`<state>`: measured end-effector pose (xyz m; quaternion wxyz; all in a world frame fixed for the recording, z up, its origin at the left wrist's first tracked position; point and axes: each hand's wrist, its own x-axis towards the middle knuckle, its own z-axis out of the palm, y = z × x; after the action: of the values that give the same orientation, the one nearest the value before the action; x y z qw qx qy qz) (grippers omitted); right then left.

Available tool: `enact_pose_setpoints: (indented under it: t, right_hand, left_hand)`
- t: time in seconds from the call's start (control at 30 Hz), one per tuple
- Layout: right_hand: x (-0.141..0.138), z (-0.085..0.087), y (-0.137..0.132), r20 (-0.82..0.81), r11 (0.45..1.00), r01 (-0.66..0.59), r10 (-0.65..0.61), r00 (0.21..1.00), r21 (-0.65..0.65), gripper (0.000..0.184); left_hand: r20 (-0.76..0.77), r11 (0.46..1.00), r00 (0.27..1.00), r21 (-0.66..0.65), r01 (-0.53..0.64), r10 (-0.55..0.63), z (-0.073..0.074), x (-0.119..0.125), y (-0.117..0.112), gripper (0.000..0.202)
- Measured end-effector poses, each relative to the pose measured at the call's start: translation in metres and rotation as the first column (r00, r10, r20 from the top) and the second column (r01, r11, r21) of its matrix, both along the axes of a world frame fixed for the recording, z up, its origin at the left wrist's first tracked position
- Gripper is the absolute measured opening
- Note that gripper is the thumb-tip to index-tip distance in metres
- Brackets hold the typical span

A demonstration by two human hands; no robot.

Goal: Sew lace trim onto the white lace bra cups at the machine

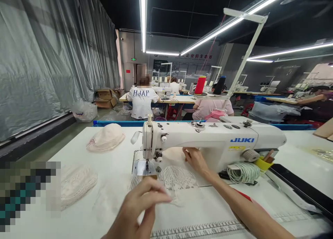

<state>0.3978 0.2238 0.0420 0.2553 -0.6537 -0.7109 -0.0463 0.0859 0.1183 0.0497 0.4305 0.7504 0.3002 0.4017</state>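
Lace piece [177,178]: white openwork, lying flat on the desk [78,152] in front of the sewing machine [213,138]. Its left edge reaches toward the presser foot [147,166]; whether it is under the foot cannot be told.

Left hand [140,204]: fingers narrow and bunched, pinching the near edge of the lace. Right hand [195,159]: open, flat on the far edge, below the machine arm.

Risks, as judged:
- 2 hands pulling unevenly could skew or pucker the thin mesh.
- Open loops could snag on the foot.
- The right hand's fingers lie close to the machine body.
- The coil of cord [241,172], near the lace on its right, could get dragged in.

The pale fabric stack [78,185] sits well apart at left and seems no hazard.
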Motion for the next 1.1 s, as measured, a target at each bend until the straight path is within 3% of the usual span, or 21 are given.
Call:
enact_pose_setpoints:
  t: [0.07, 0.1, 0.17, 0.23, 0.33, 0.4, 0.53, 0.6, 0.63, 0.7, 0.73, 0.77, 0.8, 0.83, 0.97, 1.03, 1.1]
  right_hand:
    - [0.001, 0.001, -0.009, -0.039, 0.993, -0.078, 0.082, 0.996, 0.089, 0.019]
    - [0.001, 0.003, -0.014, -0.050, 0.984, -0.115, 0.123, 0.991, 0.138, 0.018]
    - [0.002, 0.008, -0.028, -0.058, 0.955, -0.181, 0.199, 0.978, 0.234, 0.021]
    - [0.005, 0.017, -0.049, -0.051, 0.920, -0.233, 0.261, 0.964, 0.315, 0.020]
    - [0.014, 0.037, -0.094, -0.039, 0.869, -0.268, 0.312, 0.949, 0.416, 0.016]
    - [0.020, 0.051, -0.127, -0.042, 0.819, -0.279, 0.345, 0.938, 0.502, 0.017]
    - [0.019, 0.068, -0.177, -0.069, 0.773, -0.337, 0.439, 0.896, 0.538, 0.023]
    - [0.012, 0.070, -0.190, -0.087, 0.765, -0.388, 0.497, 0.864, 0.515, 0.026]
    - [0.007, 0.069, -0.195, -0.098, 0.758, -0.415, 0.527, 0.844, 0.502, 0.028]
    - [-0.003, 0.066, -0.202, -0.140, 0.749, -0.455, 0.578, 0.804, 0.482, 0.029]
    - [-0.008, 0.064, -0.205, -0.168, 0.747, -0.470, 0.598, 0.784, 0.470, 0.030]
    - [-0.013, 0.062, -0.208, -0.194, 0.748, -0.486, 0.614, 0.765, 0.452, 0.029]
    - [-0.017, 0.061, -0.212, -0.219, 0.753, -0.503, 0.624, 0.750, 0.425, 0.028]
    - [-0.021, 0.059, -0.216, -0.243, 0.761, -0.522, 0.629, 0.738, 0.386, 0.026]
    - [-0.032, 0.048, -0.230, -0.372, 0.790, -0.563, 0.612, 0.698, 0.244, 0.013]
    - [-0.037, 0.039, -0.232, -0.475, 0.827, -0.505, 0.557, 0.681, 0.247, 0.014]
    - [-0.042, 0.030, -0.230, -0.591, 0.892, -0.388, 0.446, 0.673, 0.232, 0.027]
  left_hand:
    - [-0.224, 0.952, 0.963, 0.227, 0.203, -0.152, 0.029, 0.039, 0.030, 0.035]
    - [-0.306, 0.930, 0.940, 0.276, 0.242, -0.154, 0.037, 0.059, 0.044, 0.037]
    - [-0.485, 0.909, 0.869, 0.311, 0.277, -0.099, 0.037, 0.096, 0.069, 0.038]
    - [-0.616, 0.906, 0.788, 0.324, 0.271, -0.015, 0.025, 0.123, 0.088, 0.039]
    - [-0.624, 0.928, 0.781, 0.300, 0.220, 0.016, 0.008, 0.145, 0.099, 0.036]
    - [-0.593, 0.940, 0.805, 0.278, 0.199, 0.005, 0.008, 0.149, 0.098, 0.032]
    - [-0.492, 0.966, 0.868, 0.182, 0.181, -0.070, 0.028, 0.152, 0.078, 0.033]
    - [-0.350, 0.976, 0.912, -0.050, 0.212, -0.215, 0.040, 0.153, 0.059, 0.043]
    - [-0.206, 0.930, 0.926, -0.264, 0.257, -0.315, 0.045, 0.153, 0.049, 0.050]
    - [0.098, 0.684, 0.896, -0.612, 0.398, -0.434, 0.050, 0.150, 0.026, 0.063]
    - [0.218, 0.552, 0.864, -0.692, 0.465, -0.455, 0.051, 0.148, 0.015, 0.067]
    - [0.293, 0.478, 0.843, -0.719, 0.505, -0.451, 0.050, 0.144, 0.006, 0.067]
    - [0.340, 0.457, 0.839, -0.720, 0.523, -0.425, 0.049, 0.140, -0.002, 0.064]
    - [0.363, 0.481, 0.853, -0.711, 0.513, -0.375, 0.047, 0.135, -0.009, 0.059]
    - [0.318, 0.721, 0.938, -0.618, 0.313, -0.135, 0.038, 0.110, -0.023, 0.042]
    - [0.293, 0.787, 0.947, -0.550, 0.279, -0.130, 0.034, 0.096, -0.026, 0.040]
    - [0.275, 0.814, 0.948, -0.505, 0.287, -0.163, 0.030, 0.084, -0.031, 0.038]
